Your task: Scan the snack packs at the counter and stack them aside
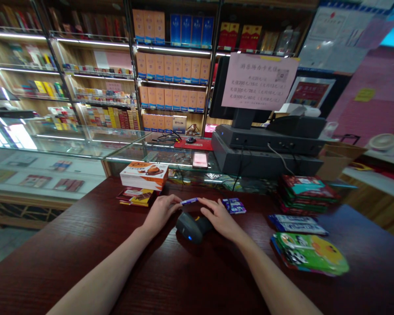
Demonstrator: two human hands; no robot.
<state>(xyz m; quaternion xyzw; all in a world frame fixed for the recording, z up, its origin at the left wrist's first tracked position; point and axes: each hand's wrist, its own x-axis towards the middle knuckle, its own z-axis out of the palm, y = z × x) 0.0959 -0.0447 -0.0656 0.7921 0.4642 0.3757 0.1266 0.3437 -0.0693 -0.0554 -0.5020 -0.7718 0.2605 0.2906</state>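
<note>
A small purple wrapped packet (189, 201) is stretched between my two hands, just beyond the scanner. My left hand (160, 213) pinches its left end between thumb and fingers. At the other end, the fingertips of my right hand (218, 217) grip the packet, the thumb bent below them. Between my wrists a black handheld barcode scanner (191, 228) lies on the brown table (170, 280), a blue light glowing on it. Right of my right hand lie similar purple packets (234, 205).
On the left, a white-and-orange box (144, 175) rests on chocolate packs (136, 196). To the right are stacked red-green packs (307, 192), blue packets (298, 224) and a green pouch pack (310, 253). Behind are a glass counter (128, 151) and a cash register (265, 146).
</note>
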